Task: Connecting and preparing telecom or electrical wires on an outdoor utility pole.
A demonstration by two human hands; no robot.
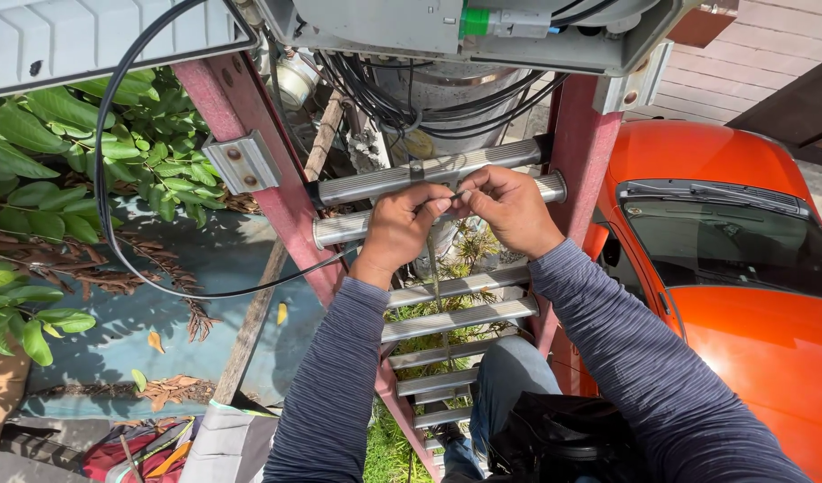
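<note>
Thin cable (453, 196) pinched between left hand (402, 224) and right hand (509, 210), each grip narrow, over ladder rung (429, 170).

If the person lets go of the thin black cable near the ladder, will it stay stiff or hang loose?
Probably loose: the black cable already sags in a wide loop beside the ladder. It looks thin, so likely light. Both hands, left hand and right hand, pinch something small.
</note>
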